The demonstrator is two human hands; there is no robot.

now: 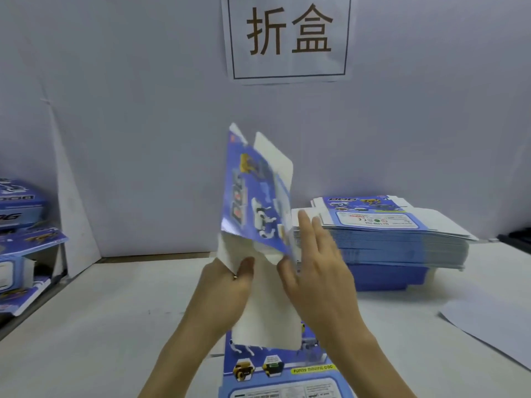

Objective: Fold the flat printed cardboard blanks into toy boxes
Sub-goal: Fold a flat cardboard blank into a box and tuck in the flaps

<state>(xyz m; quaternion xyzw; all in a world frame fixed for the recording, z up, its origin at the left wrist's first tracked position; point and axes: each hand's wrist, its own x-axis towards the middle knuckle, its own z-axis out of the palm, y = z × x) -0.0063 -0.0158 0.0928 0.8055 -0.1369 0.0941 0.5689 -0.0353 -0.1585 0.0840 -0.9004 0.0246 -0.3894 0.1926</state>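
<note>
Left hand (pixel 230 282) pinches the half-folded blank (pixel 255 202) upright, right hand (pixel 313 271) flat against its edge, big stack of blanks (pixel 396 239) sitting just to the right.

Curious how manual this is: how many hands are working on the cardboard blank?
2. The left hand grips the white inner panel of the cardboard blank, thumb on top. The right hand, fingers straight, is at the raised printed flap's right edge. No others show.

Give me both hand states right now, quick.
Left hand: grips the cardboard blank, thumb on its white inner face.
Right hand: open, straight fingers pressed against the blank's right side.
</note>
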